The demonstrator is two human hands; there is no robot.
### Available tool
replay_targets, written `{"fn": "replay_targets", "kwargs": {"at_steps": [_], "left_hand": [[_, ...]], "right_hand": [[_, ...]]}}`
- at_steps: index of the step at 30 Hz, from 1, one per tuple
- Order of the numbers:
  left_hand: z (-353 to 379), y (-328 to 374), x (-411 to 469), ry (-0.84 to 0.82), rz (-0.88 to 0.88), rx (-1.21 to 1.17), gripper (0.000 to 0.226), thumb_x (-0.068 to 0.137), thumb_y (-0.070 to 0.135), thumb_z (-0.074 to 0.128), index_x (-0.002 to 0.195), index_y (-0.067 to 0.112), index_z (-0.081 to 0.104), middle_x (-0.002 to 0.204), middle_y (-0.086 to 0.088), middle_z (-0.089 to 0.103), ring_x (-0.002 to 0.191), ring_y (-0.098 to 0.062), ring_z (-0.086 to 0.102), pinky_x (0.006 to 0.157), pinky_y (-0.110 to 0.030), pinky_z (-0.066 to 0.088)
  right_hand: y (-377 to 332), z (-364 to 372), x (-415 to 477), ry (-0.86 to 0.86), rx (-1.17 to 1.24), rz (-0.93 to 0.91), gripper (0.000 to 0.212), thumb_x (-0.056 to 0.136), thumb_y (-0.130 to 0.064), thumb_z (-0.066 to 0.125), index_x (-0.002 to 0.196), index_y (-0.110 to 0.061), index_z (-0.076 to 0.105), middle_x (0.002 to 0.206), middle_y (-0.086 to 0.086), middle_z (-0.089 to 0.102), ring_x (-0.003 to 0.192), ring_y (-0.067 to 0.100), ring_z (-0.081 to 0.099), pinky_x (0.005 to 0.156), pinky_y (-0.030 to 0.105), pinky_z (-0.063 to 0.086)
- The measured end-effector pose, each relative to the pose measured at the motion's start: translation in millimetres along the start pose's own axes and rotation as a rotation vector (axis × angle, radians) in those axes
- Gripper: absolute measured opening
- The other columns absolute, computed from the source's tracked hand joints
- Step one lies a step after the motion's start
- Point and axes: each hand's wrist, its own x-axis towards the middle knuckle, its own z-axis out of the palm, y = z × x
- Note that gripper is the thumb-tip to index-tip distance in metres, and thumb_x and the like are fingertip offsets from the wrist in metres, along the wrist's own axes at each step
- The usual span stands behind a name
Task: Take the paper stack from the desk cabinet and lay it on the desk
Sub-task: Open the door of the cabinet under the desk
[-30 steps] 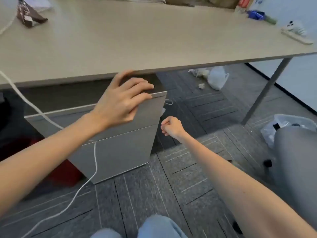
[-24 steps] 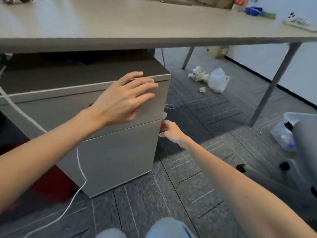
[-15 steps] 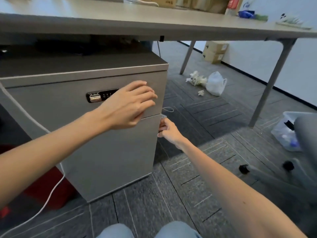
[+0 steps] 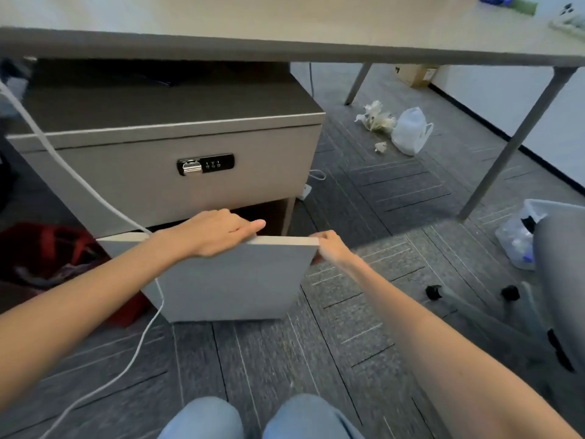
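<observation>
A pale beige laminate desk top (image 4: 285,17) is seen stretched across the top of the view, carried on slanted grey metal legs (image 4: 512,144). Beneath it a grey metal desk cabinet (image 4: 158,147) is tucked, its dark top in shadow, and a black combination lock with a chrome latch (image 4: 205,164) is set in the upper drawer front. The lower grey drawer front (image 4: 231,280) is pulled out toward the camera, and a dark gap is opened behind it. The left hand (image 4: 215,234) is laid over the front's top edge, fingers curled down behind it in a grip. The right hand (image 4: 329,247) is closed around the front's right top corner. The paper stack cannot be made out; the drawer's inside is hidden by the front and the hands.

The floor is covered in dark grey striped carpet tiles (image 4: 380,191). A white cable (image 4: 72,172) is draped across the cabinet's left side and down over the carpet. Something red (image 4: 53,248) is glimpsed left of the cabinet. Further back, a white plastic bag (image 4: 410,131) is seen lying just beside crumpled white paper (image 4: 376,117), and a brown cardboard box (image 4: 414,74) is set against the white wall. At the right, a grey chair (image 4: 560,280) and a clear plastic bag (image 4: 516,239) are caught. Blue-jeaned knees (image 4: 259,419) are framed at the bottom.
</observation>
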Motion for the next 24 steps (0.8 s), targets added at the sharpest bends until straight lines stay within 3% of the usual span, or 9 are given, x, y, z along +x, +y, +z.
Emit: {"fn": "replay_targets", "kwargs": {"at_steps": [3,6,8,11,14,17,19,22,24], "left_hand": [[-5.0,-16.3,-18.2,-0.218,-0.230,-0.015,0.072,0.092,0.063,0.011,0.084,0.022,0.069,0.120,-0.007,0.067,0.112,-0.027,0.059,0.098,-0.039,0.044],[-9.8,-26.8,-38.4,-0.256,-0.352,0.078,0.066,0.096,0.057,0.017,0.105,0.020,0.070,0.127,-0.010,0.063,0.118,-0.030,0.057,0.091,-0.037,0.041],[-13.6,-30.3,-47.2,-0.239,-0.378,0.081,0.059,0.096,0.052,0.022,0.116,0.021,0.068,0.127,-0.012,0.063,0.116,-0.031,0.057,0.084,-0.036,0.039],[-17.2,-26.7,-54.8,-0.221,-0.402,0.027,0.054,0.096,0.049,0.025,0.115,0.025,0.070,0.123,-0.014,0.065,0.114,-0.033,0.058,0.084,-0.036,0.040],[-17.6,-22.1,-59.0,-0.199,-0.413,-0.006,0.051,0.094,0.047,0.029,0.098,0.024,0.075,0.110,-0.012,0.069,0.105,-0.033,0.061,0.081,-0.034,0.042],[-17.0,-18.2,-65.7,-0.243,-0.385,0.000,0.045,0.091,0.044,0.034,0.069,0.018,0.063,0.091,-0.010,0.070,0.086,-0.028,0.061,0.072,-0.032,0.042],[-19.3,-15.1,-71.4,-0.273,-0.359,0.032,0.044,0.091,0.042,0.037,0.070,0.016,0.065,0.090,-0.014,0.070,0.080,-0.027,0.057,0.073,-0.033,0.043],[-21.1,-15.8,-80.4,-0.291,-0.330,0.063,0.041,0.089,0.040,0.041,0.076,0.013,0.070,0.096,-0.013,0.072,0.091,-0.030,0.062,0.074,-0.032,0.042],[-22.5,-17.1,-85.6,-0.307,-0.291,0.094,0.038,0.088,0.039,0.041,0.080,0.016,0.071,0.095,-0.009,0.073,0.095,-0.028,0.062,0.071,-0.030,0.038]], "right_hand": [[-3.7,-3.1,-26.0,-0.169,-0.054,0.112,0.037,0.085,0.002,0.038,0.058,-0.009,0.060,0.062,0.009,0.060,0.063,0.019,0.061,0.053,0.021,0.058],[-12.1,-3.8,-47.2,-0.273,-0.149,0.192,0.036,0.087,0.005,0.037,0.063,-0.007,0.061,0.061,0.006,0.060,0.061,0.015,0.058,0.043,0.013,0.050],[-22.8,-4.4,-59.0,-0.343,-0.241,0.230,0.029,0.088,0.002,0.040,0.075,-0.004,0.065,0.074,0.009,0.063,0.066,0.014,0.061,0.046,0.013,0.050],[-36.8,-6.1,-70.8,-0.398,-0.309,0.234,0.031,0.087,0.005,0.040,0.096,0.001,0.069,0.092,0.011,0.063,0.086,0.021,0.060,0.063,0.022,0.050],[-51.4,-6.9,-80.5,-0.448,-0.356,0.159,0.037,0.080,0.011,0.038,0.093,-0.004,0.070,0.096,0.010,0.064,0.097,0.022,0.059,0.072,0.025,0.045],[-53.9,3.0,-94.8,-0.612,-0.466,0.166,0.038,0.082,0.008,0.042,0.103,-0.002,0.072,0.101,0.008,0.068,0.099,0.020,0.062,0.075,0.022,0.048],[-53.5,12.9,-104.1,-0.696,-0.492,0.196,0.034,0.084,0.006,0.047,0.106,-0.004,0.071,0.108,0.007,0.071,0.101,0.019,0.065,0.077,0.019,0.050],[-60.6,26.7,-109.5,-0.635,-0.503,0.165,0.033,0.088,0.005,0.047,0.108,-0.006,0.070,0.119,0.008,0.068,0.104,0.018,0.061,0.080,0.020,0.048],[-67.2,32.4,-103.9,-0.566,-0.492,0.116,0.034,0.089,0.005,0.043,0.101,-0.010,0.071,0.120,0.008,0.066,0.109,0.021,0.061,0.091,0.029,0.051]]}}
